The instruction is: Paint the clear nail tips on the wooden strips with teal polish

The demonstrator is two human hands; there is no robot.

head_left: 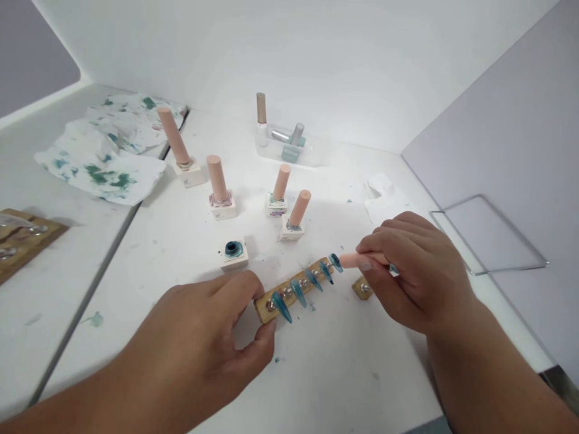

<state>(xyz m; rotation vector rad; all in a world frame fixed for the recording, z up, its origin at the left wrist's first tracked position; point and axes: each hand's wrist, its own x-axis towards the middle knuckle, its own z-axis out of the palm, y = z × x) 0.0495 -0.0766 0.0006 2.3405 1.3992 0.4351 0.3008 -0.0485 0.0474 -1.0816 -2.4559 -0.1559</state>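
Note:
My left hand [212,337] pinches the near left end of a wooden nail stand [262,308], thumb below and fingers above. Several pointed blue-green press-on nails [298,292] sit on its metal studs. Between the thumb and fingers of my right hand [402,271] is a pink nail polish brush [350,260], its handle lying roughly level. The brush end is at the far right nail [335,261]; whether the bristles touch it I cannot tell. An uncapped white polish bottle [234,255] with dark teal around its neck stands beyond my left hand. A small wooden block [362,288] lies partly behind my right hand.
Several white bottles with pink caps [222,205] stand beyond the stand. A clear tray [312,158] holds more bottles at the back. Stained tissues [122,178] lie left, a white tissue [384,199] right. A wire frame [511,226] is at the right wall; another wooden stand [40,241] is far left.

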